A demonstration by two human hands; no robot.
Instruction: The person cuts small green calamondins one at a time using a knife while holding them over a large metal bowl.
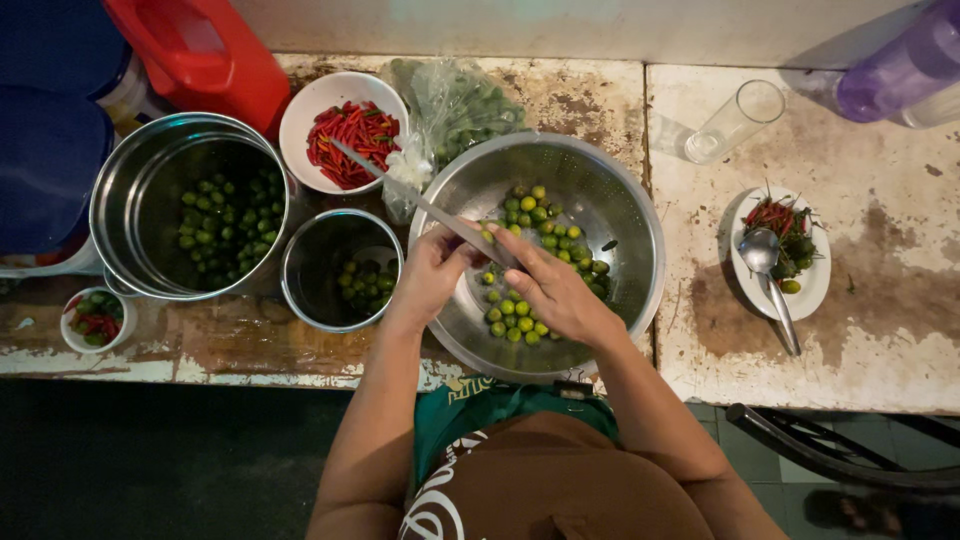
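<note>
Head view over a worn counter, left hand [432, 272] closed on a knife [425, 205] — blade pointing toward a white bowl of red chillies [350, 130], right hand [555, 290] pinching a small green lime [489, 278] above a metal colander [620, 200] of limes, steel pots [150, 170] to the left.

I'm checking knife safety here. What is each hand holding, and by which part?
Left hand holds the knife by its handle end. Right hand seems to pinch a small lime at the blade; its grip is hidden.

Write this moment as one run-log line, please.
left hand: holds knife | right hand: holds small lime | over colander
</note>
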